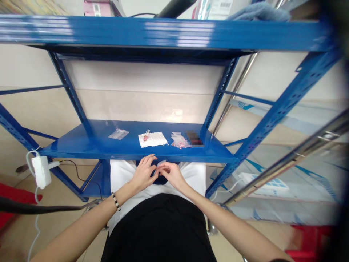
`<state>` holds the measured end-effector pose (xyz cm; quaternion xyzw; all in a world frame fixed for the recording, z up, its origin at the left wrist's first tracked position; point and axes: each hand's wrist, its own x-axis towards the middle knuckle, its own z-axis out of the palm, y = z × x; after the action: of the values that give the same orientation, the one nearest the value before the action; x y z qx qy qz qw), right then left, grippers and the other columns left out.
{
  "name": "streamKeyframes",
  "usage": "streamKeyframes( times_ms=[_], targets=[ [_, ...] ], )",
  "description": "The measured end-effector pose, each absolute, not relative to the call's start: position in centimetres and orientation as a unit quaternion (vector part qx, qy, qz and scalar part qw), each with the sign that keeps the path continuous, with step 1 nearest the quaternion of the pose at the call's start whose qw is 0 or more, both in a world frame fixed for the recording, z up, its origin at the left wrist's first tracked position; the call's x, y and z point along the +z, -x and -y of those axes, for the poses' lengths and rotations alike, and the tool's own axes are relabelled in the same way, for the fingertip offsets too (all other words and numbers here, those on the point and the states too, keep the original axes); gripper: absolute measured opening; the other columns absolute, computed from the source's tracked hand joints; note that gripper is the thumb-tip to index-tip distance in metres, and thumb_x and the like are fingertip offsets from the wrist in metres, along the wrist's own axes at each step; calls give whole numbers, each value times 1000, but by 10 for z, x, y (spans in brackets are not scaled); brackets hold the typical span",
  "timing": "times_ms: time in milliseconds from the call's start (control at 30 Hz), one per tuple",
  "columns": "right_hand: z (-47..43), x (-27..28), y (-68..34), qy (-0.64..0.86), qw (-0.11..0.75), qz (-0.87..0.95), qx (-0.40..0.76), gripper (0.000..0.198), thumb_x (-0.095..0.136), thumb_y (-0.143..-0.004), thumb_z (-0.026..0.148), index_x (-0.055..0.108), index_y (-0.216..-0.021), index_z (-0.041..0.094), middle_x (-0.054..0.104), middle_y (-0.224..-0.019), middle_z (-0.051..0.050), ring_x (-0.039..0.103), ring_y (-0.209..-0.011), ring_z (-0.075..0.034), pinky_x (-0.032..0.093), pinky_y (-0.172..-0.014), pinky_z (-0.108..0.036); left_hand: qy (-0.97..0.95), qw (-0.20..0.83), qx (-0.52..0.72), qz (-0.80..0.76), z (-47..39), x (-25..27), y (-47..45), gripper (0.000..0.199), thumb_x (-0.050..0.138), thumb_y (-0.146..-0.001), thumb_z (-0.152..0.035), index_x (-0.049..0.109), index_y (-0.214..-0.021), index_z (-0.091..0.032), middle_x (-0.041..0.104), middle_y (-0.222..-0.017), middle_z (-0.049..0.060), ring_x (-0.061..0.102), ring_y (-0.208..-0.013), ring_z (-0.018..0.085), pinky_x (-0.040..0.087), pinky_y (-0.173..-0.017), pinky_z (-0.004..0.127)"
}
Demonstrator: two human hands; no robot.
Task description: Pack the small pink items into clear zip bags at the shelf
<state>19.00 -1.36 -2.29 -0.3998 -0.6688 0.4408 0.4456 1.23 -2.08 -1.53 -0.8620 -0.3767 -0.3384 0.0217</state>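
Both hands are together just in front of the shelf edge, above my lap. My right hand [171, 174] pinches a small clear plastic bag [162, 163], whose upper part sticks up past the fingertips. From the other side, my left hand [144, 171] brings its thumb and index finger together at the bag's edge, its other fingers loosely curved. What the bag contains is too small to make out. On the blue shelf [128, 151] ahead lies a white drawstring pouch [156, 139] with a small pinkish item [145, 138] on top.
A flat clear bag [119, 134] lies left on the shelf. Right of the pouch are clear packets with pink-and-white contents [179, 140] and a blurred-out dark object [194, 138]. A blue upper beam [122, 32] crosses overhead. A white power strip [41, 171] hangs at the left post.
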Motion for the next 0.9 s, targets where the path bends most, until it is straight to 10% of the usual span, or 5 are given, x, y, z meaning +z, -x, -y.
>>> streamKeyframes(
  times_ms=[900],
  targets=[
    [15,-31,-195,389,408,651,508,38,66,-80,49,69,-81,12,69,-67,-6,56,-48,-11,43,-42,-20,821,-250,-362,363,16,-30,-2,21,58,-91,-36,62,-80,-18,55,-93,5,56,-88,18,45,-82,31]
  ],
)
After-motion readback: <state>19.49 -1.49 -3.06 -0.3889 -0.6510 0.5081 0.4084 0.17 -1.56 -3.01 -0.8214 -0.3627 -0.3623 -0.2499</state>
